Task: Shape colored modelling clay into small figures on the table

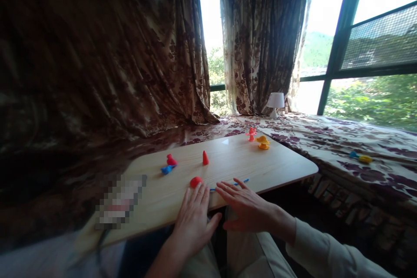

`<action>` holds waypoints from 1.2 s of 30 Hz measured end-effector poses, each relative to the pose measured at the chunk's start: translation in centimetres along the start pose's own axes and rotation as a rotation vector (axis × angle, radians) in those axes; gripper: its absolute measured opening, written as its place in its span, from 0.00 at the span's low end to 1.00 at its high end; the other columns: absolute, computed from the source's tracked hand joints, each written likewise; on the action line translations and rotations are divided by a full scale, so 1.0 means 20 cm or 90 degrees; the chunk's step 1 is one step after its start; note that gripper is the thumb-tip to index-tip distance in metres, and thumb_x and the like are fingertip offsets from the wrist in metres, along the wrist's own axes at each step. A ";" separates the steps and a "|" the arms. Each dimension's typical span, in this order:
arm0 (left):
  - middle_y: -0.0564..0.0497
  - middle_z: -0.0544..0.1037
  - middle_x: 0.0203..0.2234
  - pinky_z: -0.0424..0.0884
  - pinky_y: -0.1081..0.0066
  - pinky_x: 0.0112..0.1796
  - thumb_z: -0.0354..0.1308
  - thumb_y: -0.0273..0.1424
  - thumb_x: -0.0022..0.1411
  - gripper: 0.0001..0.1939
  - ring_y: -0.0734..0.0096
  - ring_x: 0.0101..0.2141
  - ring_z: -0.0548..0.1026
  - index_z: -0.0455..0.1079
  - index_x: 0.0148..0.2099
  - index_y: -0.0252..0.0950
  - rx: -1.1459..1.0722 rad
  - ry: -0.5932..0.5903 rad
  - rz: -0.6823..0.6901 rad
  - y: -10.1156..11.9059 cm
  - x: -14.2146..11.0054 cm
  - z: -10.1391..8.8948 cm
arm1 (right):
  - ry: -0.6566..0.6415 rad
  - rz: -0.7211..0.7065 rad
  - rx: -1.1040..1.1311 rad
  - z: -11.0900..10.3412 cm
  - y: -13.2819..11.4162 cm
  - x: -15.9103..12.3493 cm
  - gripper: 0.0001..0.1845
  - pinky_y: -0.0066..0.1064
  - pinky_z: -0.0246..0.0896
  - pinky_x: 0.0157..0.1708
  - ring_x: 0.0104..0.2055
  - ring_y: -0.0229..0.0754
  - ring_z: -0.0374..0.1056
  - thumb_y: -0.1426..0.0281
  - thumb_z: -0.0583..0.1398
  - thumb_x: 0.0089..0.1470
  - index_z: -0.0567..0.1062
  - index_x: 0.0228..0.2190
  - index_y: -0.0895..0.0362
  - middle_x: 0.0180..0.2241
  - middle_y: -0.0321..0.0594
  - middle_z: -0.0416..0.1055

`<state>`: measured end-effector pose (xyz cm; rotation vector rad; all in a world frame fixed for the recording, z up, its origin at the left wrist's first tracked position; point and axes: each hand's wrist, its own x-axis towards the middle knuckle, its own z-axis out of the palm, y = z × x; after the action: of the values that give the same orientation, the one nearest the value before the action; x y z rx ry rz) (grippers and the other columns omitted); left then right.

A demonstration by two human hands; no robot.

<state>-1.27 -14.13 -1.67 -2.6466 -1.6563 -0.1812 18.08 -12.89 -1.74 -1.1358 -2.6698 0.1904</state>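
My left hand (193,217) is open, its fingers stretched out over the near edge of the pale wooden table (150,202). Its fingertips reach the front of a rounded red lump (196,181) that looks like modelling clay. Beside it, my right hand (244,206) is open too, fingers flat and slightly spread over a thin blue clay strand (246,180). The strand's two ends show on either side of the fingers; its middle is hidden under them. Whether the right fingers press on it I cannot tell. Beyond the hands stands a red cone (205,158).
Left of the cone sit a pinkish-red figure (171,160) and a blue piece (167,170). Red (251,134) and yellow (263,142) figures stand near the far edge. A blurred-out object (120,204) lies at left. At right, a blue-and-yellow piece (364,159) rests on flowered cloth.
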 end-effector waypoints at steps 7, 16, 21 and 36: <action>0.40 0.48 0.64 0.45 0.53 0.61 0.39 0.51 0.61 0.40 0.57 0.63 0.46 0.46 0.65 0.26 -0.024 -0.031 0.009 0.02 0.01 0.04 | -0.023 0.048 -0.024 -0.02 0.04 -0.10 0.49 0.56 0.32 0.61 0.65 0.58 0.43 0.52 0.61 0.46 0.54 0.61 0.67 0.62 0.59 0.47; 0.37 0.51 0.63 0.41 0.53 0.61 0.39 0.49 0.61 0.40 0.57 0.63 0.47 0.47 0.65 0.23 -0.038 0.000 -0.050 0.05 0.09 0.05 | -0.001 0.087 -0.049 0.03 0.07 -0.01 0.48 0.56 0.32 0.60 0.65 0.57 0.42 0.55 0.60 0.47 0.51 0.61 0.68 0.63 0.61 0.47; 0.43 0.47 0.65 0.41 0.53 0.61 0.45 0.51 0.58 0.42 0.58 0.64 0.45 0.45 0.66 0.29 -0.026 -0.005 -0.026 0.05 0.00 0.09 | -0.030 0.071 -0.047 0.04 0.03 -0.08 0.47 0.52 0.30 0.62 0.66 0.54 0.39 0.56 0.61 0.47 0.51 0.62 0.64 0.64 0.56 0.43; 0.40 0.51 0.64 0.47 0.53 0.61 0.44 0.46 0.61 0.37 0.58 0.63 0.48 0.47 0.65 0.26 -0.031 0.154 -0.024 0.01 0.06 0.13 | -0.037 0.230 -0.106 -0.13 0.24 -0.21 0.50 0.54 0.26 0.61 0.67 0.54 0.35 0.70 0.59 0.38 0.47 0.62 0.66 0.65 0.55 0.39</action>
<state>-0.25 -12.91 -4.01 -2.5078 -1.6425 -0.5251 24.80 -12.55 -0.90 -1.6848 -2.5454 0.0619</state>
